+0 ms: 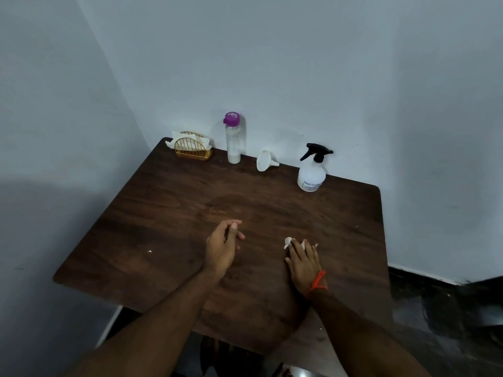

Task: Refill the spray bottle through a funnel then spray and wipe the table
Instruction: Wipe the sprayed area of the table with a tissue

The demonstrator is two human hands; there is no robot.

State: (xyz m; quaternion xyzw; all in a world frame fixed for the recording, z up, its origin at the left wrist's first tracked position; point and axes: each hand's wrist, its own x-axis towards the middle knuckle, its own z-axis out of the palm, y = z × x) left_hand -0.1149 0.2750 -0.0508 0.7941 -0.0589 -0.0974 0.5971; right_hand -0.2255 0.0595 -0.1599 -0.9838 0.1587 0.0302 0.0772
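Observation:
A white spray bottle (311,174) with a black trigger head stands at the back right of the dark wooden table (163,213). A white funnel (265,160) lies on its side to its left. Further left stands a tall clear bottle (233,138) with a purple cap. My right hand (304,263) lies flat on the table and presses a white tissue (288,242) under its straight fingers. My left hand (223,246) hovers over the table middle, fingers loosely curled, holding nothing that I can see.
A gold wire napkin holder (192,151) with white napkins sits at the back left corner. The table stands in a corner between two pale walls. A small white scrap (149,251) lies near the left edge. Dark floor shows to the right.

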